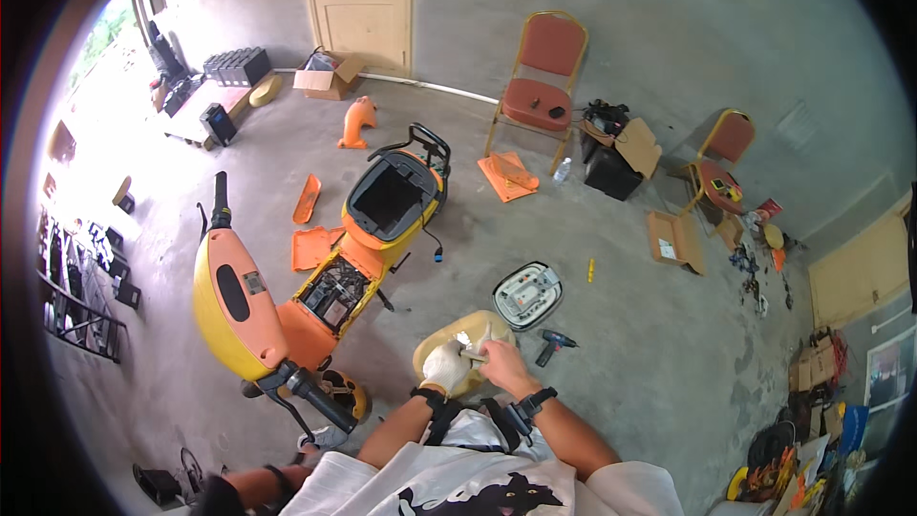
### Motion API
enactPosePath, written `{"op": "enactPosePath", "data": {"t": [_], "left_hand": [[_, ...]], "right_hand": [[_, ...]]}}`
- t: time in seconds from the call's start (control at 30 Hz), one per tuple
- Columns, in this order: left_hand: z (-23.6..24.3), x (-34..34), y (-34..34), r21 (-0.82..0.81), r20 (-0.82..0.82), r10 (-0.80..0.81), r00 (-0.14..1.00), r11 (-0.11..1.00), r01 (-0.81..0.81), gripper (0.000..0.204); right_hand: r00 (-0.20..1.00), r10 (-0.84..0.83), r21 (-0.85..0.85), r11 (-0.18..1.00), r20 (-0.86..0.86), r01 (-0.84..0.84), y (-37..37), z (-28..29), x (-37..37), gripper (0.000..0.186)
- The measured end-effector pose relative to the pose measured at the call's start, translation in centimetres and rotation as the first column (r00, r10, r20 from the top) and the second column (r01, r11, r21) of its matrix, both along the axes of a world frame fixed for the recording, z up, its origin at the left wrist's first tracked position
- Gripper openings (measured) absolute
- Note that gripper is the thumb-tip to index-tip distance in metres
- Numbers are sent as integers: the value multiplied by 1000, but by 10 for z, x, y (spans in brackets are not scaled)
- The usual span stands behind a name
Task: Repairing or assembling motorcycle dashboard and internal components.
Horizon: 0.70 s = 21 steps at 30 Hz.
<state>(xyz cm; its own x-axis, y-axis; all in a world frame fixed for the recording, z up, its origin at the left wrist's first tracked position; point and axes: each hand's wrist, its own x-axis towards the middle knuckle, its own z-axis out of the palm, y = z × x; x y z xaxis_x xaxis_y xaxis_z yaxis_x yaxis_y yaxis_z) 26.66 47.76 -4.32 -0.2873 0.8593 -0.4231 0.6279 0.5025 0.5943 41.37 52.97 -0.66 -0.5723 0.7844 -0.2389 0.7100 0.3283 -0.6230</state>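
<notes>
My left hand wears a white glove, its fingers closed near a short greyish-beige piece between my hands. My right hand looks bare at the back and is closed from the other side; something whitish shows at its fingertips. What either hand grips is too small to make out. Right under both hands lies a rounded pale-yellow pad on the floor. Touching or close to its far right is a black-rimmed white shell, its hollow side up. A cordless drill lies to the right of my hands.
A yellow-and-orange scooter stands at left, its seat bay and floor section uncovered. Orange panels lie beside it. A small yellow tool is on the floor. Red chairs, a black box and cartons stand farther off.
</notes>
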Motion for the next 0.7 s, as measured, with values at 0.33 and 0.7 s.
{"op": "enactPosePath", "data": {"t": [0.33,0.7], "left_hand": [[1,13,44,267,-120,279,953,933,-240,24],[41,54,104,81,-270,121,955,991,-103,24]], "right_hand": [[988,152,14,988,-24,-152,67,-8,-16,27],[560,-824,-997,65,-80,-46,172,-62,-18,8]]}}
